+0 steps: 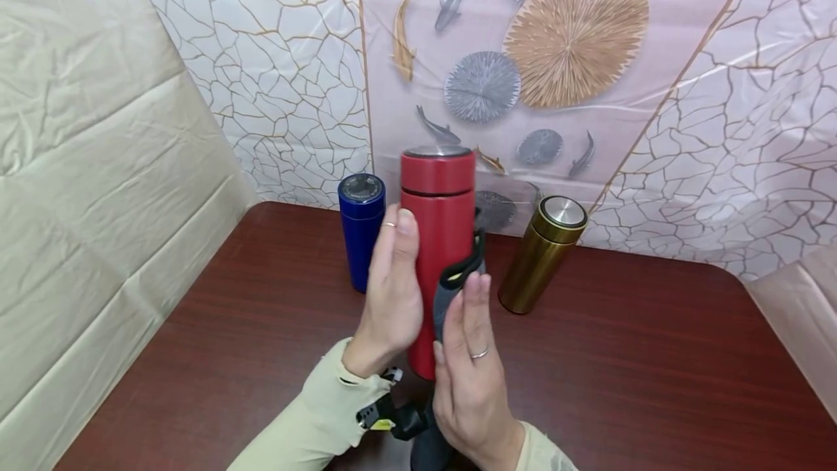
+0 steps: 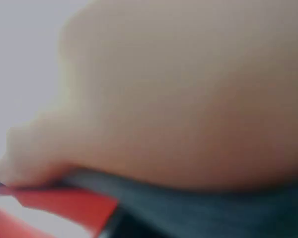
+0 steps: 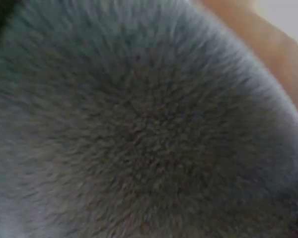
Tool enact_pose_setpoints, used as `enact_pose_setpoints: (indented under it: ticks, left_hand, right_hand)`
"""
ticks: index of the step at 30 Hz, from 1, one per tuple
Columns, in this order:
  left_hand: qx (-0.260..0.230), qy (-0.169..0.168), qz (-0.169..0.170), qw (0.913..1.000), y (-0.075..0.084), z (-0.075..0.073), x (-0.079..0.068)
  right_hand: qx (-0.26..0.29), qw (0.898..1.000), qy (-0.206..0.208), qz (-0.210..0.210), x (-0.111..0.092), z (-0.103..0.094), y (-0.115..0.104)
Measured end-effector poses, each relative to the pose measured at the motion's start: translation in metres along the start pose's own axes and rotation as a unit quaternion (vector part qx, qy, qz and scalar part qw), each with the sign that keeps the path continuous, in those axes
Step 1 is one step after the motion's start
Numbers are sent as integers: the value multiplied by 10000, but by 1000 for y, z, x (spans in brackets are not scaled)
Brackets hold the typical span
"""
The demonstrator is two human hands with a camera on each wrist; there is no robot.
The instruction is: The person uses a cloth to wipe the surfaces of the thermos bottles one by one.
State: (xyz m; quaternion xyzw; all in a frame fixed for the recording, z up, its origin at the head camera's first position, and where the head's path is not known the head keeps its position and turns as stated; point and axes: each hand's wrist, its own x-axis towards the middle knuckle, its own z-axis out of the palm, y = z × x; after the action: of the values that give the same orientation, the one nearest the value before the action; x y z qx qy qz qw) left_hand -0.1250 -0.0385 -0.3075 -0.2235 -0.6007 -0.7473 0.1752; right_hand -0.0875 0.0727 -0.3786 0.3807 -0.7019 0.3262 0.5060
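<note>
In the head view a red thermos flask point(image 1: 434, 231) with a silver-topped lid stands upright between the two hands, above the table. My left hand point(image 1: 392, 289) holds its left side, thumb pointing up along the body. At the front right, my right hand point(image 1: 474, 369) holds a grey cloth point(image 1: 447, 307) with a black edge against the flask, fingers pointing up. Grey fabric point(image 2: 188, 208) and a bit of red flask point(image 2: 74, 206) show beneath the hand in the left wrist view. Fuzzy grey cloth point(image 3: 149, 129) fills most of the right wrist view.
A blue thermos flask point(image 1: 362, 238) stands on the table behind and to the left. To the right stands a gold one point(image 1: 543, 256). The dark red-brown table point(image 1: 654, 362) ends at a patterned cloth backdrop point(image 1: 275, 78). A dark grey piece point(image 1: 429, 449) shows below the wrists.
</note>
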Motion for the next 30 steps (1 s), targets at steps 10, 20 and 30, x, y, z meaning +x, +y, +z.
enact_pose_setpoints:
  ticks: [10,20,30]
  left_hand:
    - [-536,232,-232,9980,7,-16,8]
    - [-898,30,-482,9948,11,-27,15]
    - [-1682,109,-133,9856,9,-25,17]
  right_hand:
    - [82,9993,-197,-311,-11,4,-2]
    - [897,9955,-174,263,4,-8,0]
    - [938,9952,154,-220,20,-17,-8]
